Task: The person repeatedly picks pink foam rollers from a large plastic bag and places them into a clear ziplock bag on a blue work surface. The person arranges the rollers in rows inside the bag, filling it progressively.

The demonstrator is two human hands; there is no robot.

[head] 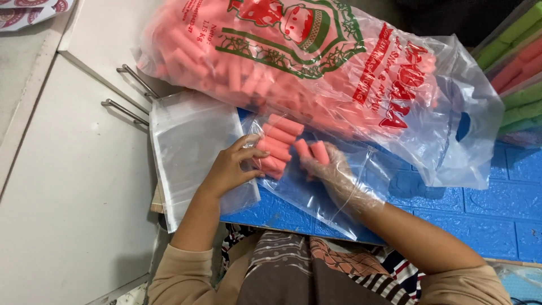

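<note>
On the blue desk (497, 209), the bare left hand (231, 166) pinches the mouth of a small clear bag (316, 197). The gloved right hand (333, 172) grips two pink rolls (313, 151). Behind lies a large printed sack (316, 68), red and green.

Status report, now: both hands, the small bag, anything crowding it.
Left hand steadies small clear bag, fingers on its mouth. Gloved right hand grips pink rolls. Big printed sack lies against the bag's far edge.
</note>
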